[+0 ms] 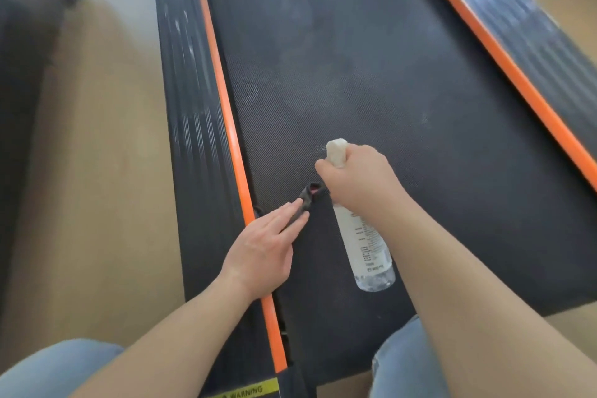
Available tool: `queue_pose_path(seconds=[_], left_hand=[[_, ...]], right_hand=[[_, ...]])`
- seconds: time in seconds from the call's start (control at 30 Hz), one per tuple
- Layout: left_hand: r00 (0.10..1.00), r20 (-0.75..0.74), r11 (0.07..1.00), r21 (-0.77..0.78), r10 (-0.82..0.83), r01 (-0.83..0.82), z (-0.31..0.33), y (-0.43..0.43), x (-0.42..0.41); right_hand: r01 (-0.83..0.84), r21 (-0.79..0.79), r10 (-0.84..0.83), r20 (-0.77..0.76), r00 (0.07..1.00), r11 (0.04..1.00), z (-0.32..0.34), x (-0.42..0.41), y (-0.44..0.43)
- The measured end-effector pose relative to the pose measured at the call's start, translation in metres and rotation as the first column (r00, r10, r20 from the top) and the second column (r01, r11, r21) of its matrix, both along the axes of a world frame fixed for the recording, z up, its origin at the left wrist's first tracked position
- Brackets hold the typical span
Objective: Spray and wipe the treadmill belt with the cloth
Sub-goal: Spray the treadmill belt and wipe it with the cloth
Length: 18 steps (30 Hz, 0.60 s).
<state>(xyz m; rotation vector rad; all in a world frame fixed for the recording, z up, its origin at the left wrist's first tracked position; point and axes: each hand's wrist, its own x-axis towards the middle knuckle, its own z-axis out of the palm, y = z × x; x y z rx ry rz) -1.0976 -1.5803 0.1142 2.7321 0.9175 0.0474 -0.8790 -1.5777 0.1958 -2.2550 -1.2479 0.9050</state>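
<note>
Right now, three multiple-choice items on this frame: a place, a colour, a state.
1. Where is the cloth? A on the belt by the left stripe; B on the floor; C on the right rail.
2. The stripes' colour? A yellow; B orange; C white.
3. The right hand? A flat on the belt; B grips the bottle; C hangs empty.
A: it lies under the left hand beside the stripe. B: both are orange. B: fingers curl round the bottle.

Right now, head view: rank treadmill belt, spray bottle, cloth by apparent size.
1. treadmill belt, by far.
2. spray bottle.
3. cloth: dark on the dark belt, partly under the left hand, so its rank against the bottle is unsure.
</note>
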Motion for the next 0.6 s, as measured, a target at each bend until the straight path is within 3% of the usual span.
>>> queue_pose_path(seconds=[0.2, 0.27, 0.33, 0.37, 0.43, 0.5, 0.6], left_hand=[[0.993, -0.103, 0.998, 0.0, -0.055, 0.056, -0.005, -0.011, -0.005], [0.945, -0.203, 0.964, 0.019, -0.255, 0.264, -0.002, -0.002, -0.003], [0.819, -0.319, 0.866, -0.012, -0.477, 0.499, -0.001, 0.016, 0.008], [0.764, -0.394, 0.839, -0.036, -0.511, 0.542, 0.002, 0.026, 0.015], [0.768, -0.491, 0.877, 0.016, -0.411, 0.48, 0.006, 0.058, 0.031], [0.82, -0.534, 0.954, 0.078, -0.206, 0.29, 0.007, 0.104, 0.045], [0.892, -0.445, 0.996, 0.064, 0.082, -0.06, 0.001, 0.147, 0.066]], right_hand=[[0.04, 0.042, -0.036, -0.1, 0.994, 0.998, 0.009, -0.007, 0.006], [0.056, 0.042, -0.052, -0.089, 0.995, 0.998, 0.01, -0.007, 0.009], [0.09, 0.055, -0.087, -0.056, 0.995, 0.994, 0.003, -0.005, 0.009], [0.11, 0.053, -0.108, -0.043, 0.993, 0.993, 0.004, -0.005, 0.008], [0.138, 0.07, -0.138, -0.001, 0.99, 0.988, 0.01, -0.005, 0.005], [0.173, 0.076, -0.173, 0.002, 0.985, 0.982, 0.018, -0.008, 0.0], [0.204, 0.11, -0.204, -0.01, 0.979, 0.973, 0.023, -0.017, -0.001]])
